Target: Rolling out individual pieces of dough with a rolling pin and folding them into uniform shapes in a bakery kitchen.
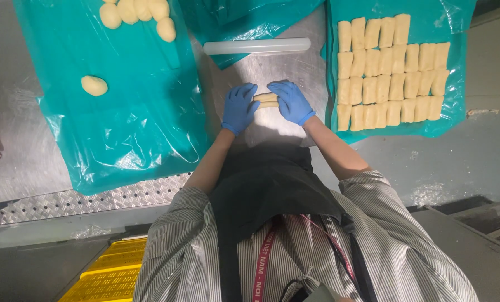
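Stainless steel table (272, 67) is carrying the work, patterned metal plate along its near edge, grey floor around, yellow crate (107, 277) sitting bottom left. Two teal plastic sheets are lying on it: left sheet (121, 128) and right sheet (446, 22), a third bunched at top centre. Left sheet is holding one lone dough ball (94, 85) plus a cluster of roughly five dough balls (138, 11) at the top edge, partly cut off. Right sheet is carrying rolled dough pieces (392, 72) in four rows, about 26, touching side by side. One white rolling pin (256, 46) is lying crosswise between the sheets. Left hand (239, 107) and right hand (290, 100), both in blue gloves, are meeting over a small dough roll (265, 100) on bare steel at table centre; each grip is half-curled, fingertips pressing the roll's ends, not fully clamped.
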